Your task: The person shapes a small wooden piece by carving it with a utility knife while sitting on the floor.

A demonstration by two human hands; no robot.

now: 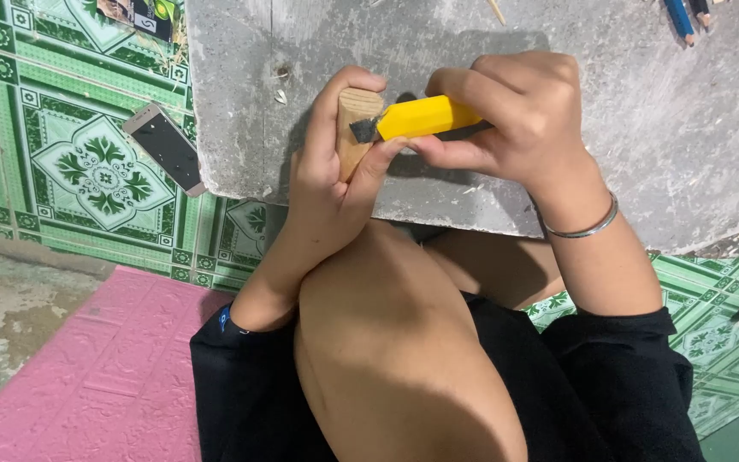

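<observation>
Wooden dowel (354, 128) stands upright in your left hand (335, 171), whose fingers wrap closed around it, thumb pressed near its top, over the near edge of the grey slab (660, 145). Your right hand (519, 120) has its fingers clamped on a yellow utility knife (425, 117), its dark tip touching the dowel's upper side. A phone (164, 147) lies on the green tiled floor (70, 171) beside the slab's left edge; pencils (686, 15) rest near the far right corner.
</observation>
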